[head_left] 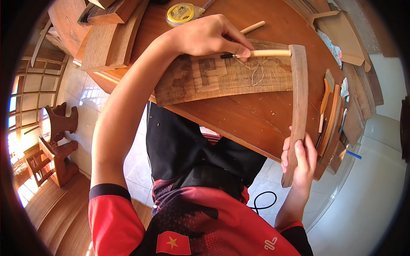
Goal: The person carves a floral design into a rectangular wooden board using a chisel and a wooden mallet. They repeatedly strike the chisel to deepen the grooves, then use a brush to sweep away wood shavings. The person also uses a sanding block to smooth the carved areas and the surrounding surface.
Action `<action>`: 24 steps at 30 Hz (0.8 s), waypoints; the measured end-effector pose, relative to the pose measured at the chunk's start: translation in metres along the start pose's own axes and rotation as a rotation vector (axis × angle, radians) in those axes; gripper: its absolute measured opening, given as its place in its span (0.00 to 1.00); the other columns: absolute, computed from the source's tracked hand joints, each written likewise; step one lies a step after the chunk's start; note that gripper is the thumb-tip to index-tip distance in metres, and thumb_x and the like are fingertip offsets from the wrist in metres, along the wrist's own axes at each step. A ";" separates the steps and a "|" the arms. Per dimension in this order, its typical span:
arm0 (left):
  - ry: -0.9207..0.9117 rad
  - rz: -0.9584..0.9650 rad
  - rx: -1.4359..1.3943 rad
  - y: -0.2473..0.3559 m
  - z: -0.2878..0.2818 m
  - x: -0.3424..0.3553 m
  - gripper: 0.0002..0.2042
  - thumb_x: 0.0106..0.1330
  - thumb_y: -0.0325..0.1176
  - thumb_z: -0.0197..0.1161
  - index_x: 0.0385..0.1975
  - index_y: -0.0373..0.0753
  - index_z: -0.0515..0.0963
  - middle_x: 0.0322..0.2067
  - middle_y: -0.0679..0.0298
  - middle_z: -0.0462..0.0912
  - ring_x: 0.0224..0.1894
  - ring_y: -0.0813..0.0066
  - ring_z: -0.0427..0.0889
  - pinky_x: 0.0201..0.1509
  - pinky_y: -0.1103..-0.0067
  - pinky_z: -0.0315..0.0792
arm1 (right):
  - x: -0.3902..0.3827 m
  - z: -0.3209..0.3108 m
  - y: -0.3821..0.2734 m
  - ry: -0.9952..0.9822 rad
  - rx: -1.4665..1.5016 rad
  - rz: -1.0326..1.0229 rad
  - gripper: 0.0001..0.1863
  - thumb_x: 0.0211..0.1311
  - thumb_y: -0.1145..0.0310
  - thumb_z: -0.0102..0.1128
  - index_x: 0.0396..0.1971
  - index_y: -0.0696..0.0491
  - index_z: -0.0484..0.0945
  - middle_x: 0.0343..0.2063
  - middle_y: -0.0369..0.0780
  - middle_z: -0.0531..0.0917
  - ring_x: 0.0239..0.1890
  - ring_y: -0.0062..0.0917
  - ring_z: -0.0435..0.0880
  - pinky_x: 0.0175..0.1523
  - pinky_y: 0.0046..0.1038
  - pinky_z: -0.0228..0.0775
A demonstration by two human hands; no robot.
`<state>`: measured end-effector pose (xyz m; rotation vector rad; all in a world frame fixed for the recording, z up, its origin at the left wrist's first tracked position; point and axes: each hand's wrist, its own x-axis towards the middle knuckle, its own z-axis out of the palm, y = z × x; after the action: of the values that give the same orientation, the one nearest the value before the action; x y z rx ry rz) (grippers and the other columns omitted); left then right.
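My left hand pinches a slim carving tool with a pale wooden handle and a narrow dark tip. Beneath it lies a brown wooden board with blocky marks cut into its face and thin curled fibres on top. My right hand is wrapped round the lower part of a long wooden bar. The bar reaches up past the board's right end, and its upper part appears to meet the end of the tool's handle. Whether they touch or only overlap in view, I cannot tell.
On the reddish-brown table are a yellow tape measure, another pale rod and an orange-handled brush. Wooden blocks stand at the left. Planks and a cardboard piece lie at the right.
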<state>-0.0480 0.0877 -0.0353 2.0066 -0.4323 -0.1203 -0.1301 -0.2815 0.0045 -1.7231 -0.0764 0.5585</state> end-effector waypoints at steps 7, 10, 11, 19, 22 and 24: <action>-0.005 -0.011 -0.022 -0.001 0.000 0.001 0.14 0.69 0.37 0.70 0.46 0.33 0.88 0.37 0.61 0.91 0.43 0.77 0.87 0.53 0.80 0.78 | -0.001 0.005 0.004 0.038 0.021 0.003 0.21 0.81 0.63 0.46 0.63 0.63 0.68 0.31 0.40 0.77 0.18 0.16 0.72 0.20 0.19 0.65; 0.009 -0.005 -0.115 -0.002 0.000 0.000 0.14 0.70 0.37 0.69 0.46 0.32 0.88 0.37 0.61 0.91 0.43 0.77 0.87 0.54 0.80 0.78 | -0.001 0.004 0.006 0.048 0.039 -0.023 0.21 0.81 0.63 0.46 0.62 0.63 0.69 0.31 0.39 0.77 0.19 0.16 0.73 0.20 0.19 0.65; 0.008 0.000 -0.126 -0.002 0.000 0.000 0.14 0.71 0.37 0.68 0.46 0.32 0.88 0.38 0.62 0.91 0.43 0.77 0.87 0.54 0.80 0.78 | 0.000 0.003 0.006 0.057 0.054 -0.031 0.21 0.81 0.63 0.46 0.62 0.63 0.69 0.31 0.39 0.77 0.19 0.16 0.73 0.20 0.19 0.65; 0.029 0.013 -0.161 -0.001 0.000 -0.001 0.15 0.71 0.38 0.69 0.48 0.32 0.87 0.38 0.61 0.91 0.44 0.77 0.87 0.56 0.79 0.78 | 0.001 0.010 0.002 0.071 0.055 -0.073 0.21 0.81 0.63 0.46 0.62 0.63 0.68 0.32 0.39 0.78 0.18 0.16 0.73 0.20 0.19 0.65; 0.012 0.010 -0.162 -0.001 -0.002 0.000 0.16 0.71 0.38 0.69 0.49 0.32 0.86 0.39 0.61 0.91 0.44 0.77 0.87 0.57 0.79 0.77 | 0.001 0.009 -0.001 0.044 -0.016 -0.074 0.22 0.81 0.62 0.46 0.63 0.64 0.68 0.32 0.40 0.78 0.19 0.16 0.73 0.20 0.19 0.65; 0.013 -0.009 -0.176 0.000 -0.002 -0.001 0.16 0.71 0.38 0.69 0.49 0.32 0.86 0.39 0.61 0.91 0.45 0.77 0.87 0.57 0.80 0.77 | 0.002 0.007 -0.006 0.051 -0.045 -0.084 0.23 0.81 0.62 0.46 0.64 0.64 0.66 0.33 0.41 0.77 0.19 0.16 0.73 0.20 0.19 0.65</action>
<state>-0.0486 0.0899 -0.0340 1.8359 -0.3912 -0.1452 -0.1299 -0.2733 0.0088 -1.7679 -0.1258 0.4536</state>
